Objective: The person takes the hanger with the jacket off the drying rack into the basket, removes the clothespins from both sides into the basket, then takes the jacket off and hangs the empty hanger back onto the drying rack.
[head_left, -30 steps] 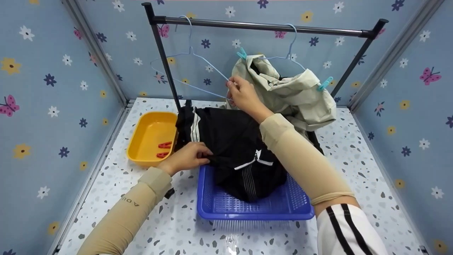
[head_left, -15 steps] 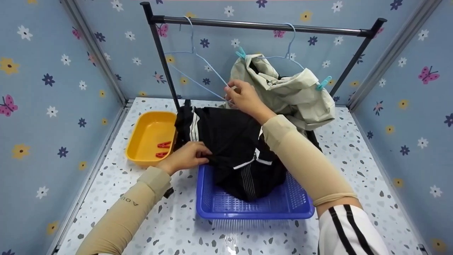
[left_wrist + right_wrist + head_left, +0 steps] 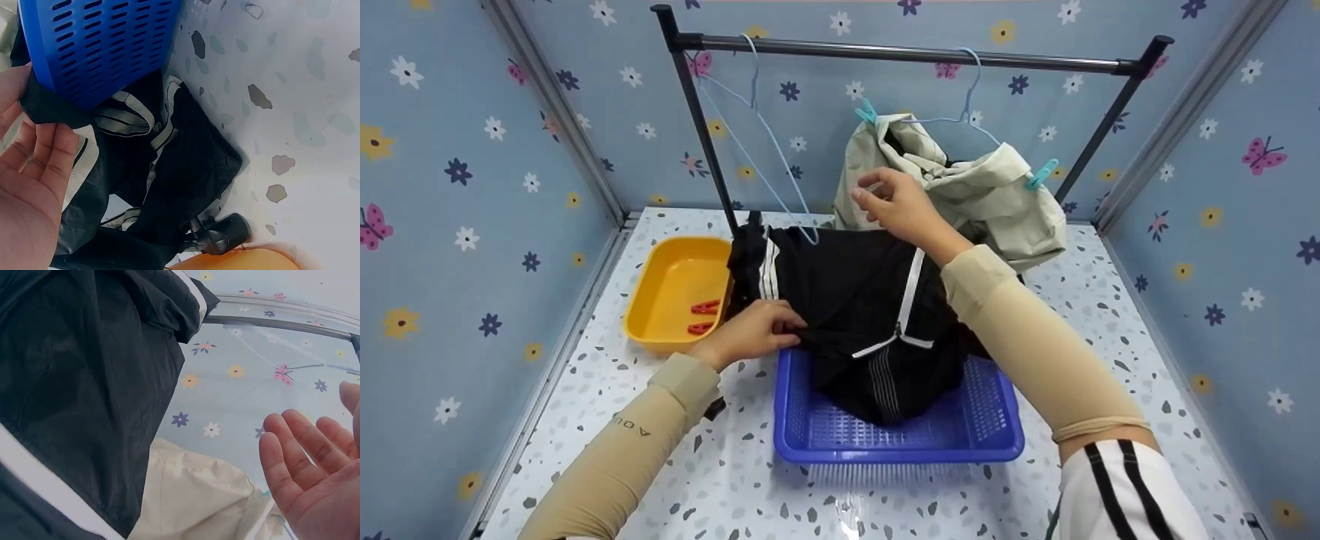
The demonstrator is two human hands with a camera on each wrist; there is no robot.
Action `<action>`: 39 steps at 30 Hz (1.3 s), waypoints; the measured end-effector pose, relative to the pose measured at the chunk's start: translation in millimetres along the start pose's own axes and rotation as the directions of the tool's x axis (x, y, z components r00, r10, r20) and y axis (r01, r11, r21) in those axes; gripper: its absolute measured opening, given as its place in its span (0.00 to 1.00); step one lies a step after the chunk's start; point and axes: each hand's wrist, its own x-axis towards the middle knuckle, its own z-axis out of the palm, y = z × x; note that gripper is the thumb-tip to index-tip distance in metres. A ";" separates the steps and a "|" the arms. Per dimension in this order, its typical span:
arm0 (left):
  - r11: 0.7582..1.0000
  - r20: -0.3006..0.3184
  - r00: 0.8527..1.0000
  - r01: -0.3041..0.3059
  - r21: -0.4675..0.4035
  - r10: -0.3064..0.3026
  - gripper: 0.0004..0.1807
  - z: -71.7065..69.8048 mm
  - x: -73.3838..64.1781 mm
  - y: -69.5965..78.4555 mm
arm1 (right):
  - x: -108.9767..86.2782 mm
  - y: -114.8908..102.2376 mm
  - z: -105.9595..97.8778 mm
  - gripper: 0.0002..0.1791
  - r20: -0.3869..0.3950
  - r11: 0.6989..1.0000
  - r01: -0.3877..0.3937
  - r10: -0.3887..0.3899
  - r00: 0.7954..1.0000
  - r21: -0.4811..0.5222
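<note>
A black zip jacket (image 3: 840, 281) with white stripes and a white zipper lies over the blue basket (image 3: 900, 456) and past its left side. My left hand (image 3: 751, 331) pinches the jacket's edge; the left wrist view shows its dark fabric (image 3: 194, 152) between thumb and fingers. Behind the jacket, my right hand (image 3: 904, 208) is in the air, fingers loosely bent and holding nothing. In the right wrist view, that hand (image 3: 318, 469) is apart from the black cloth. A light blue wire hanger (image 3: 754, 90) hangs from the rack, tilted, its lower corner overlapping the jacket's top.
Along the back runs a black rack bar (image 3: 855, 51). A beige garment (image 3: 1005, 217) hangs there on another hanger, with turquoise clothespins (image 3: 1043, 174). At left stands a yellow tub (image 3: 679, 274) with red clothespins (image 3: 706, 307). Patterned walls enclose the table (image 3: 1117, 322).
My right hand has let go of the wire hanger and moved slightly right. The hanger has swung left and tilted down. The left hand still pinches the jacket in the same place.
</note>
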 end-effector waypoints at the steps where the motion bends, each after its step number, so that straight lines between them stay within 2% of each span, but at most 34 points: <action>1: 1.000 -0.001 1.000 -0.002 0.000 0.002 0.10 0.1 -0.1 -0.1 | -1.4 0.9 -2.6 0.21 0.000 1.000 0.001 -0.001 1.000 0.003; 13: 1.000 -0.006 1.000 0.000 0.001 0.000 0.10 -0.3 -1.0 2.3 | -27.1 13.5 -31.7 0.20 -0.033 0.999 0.010 -0.008 0.999 0.051; 19: 1.000 -0.017 1.000 0.008 0.005 -0.008 0.09 0.4 -1.8 4.0 | -45.6 21.7 -42.3 0.19 -0.056 0.999 0.037 -0.036 0.998 0.013; 29: 0.999 -0.124 0.992 0.027 0.027 -0.024 0.15 -2.1 -2.7 4.7 | -72.7 40.6 -54.7 0.20 -0.067 0.998 0.004 -0.008 0.998 -0.065; 35: 0.997 -0.206 0.975 0.077 -0.011 -0.078 0.17 -5.8 -2.9 5.5 | -86.7 54.1 -62.6 0.20 -0.067 0.995 -0.004 -0.003 0.998 -0.100; 39: 0.993 -0.295 0.948 0.121 -0.012 -0.119 0.16 -6.3 -2.7 4.2 | -94.4 66.0 -68.6 0.21 -0.067 0.994 -0.015 0.008 0.998 -0.109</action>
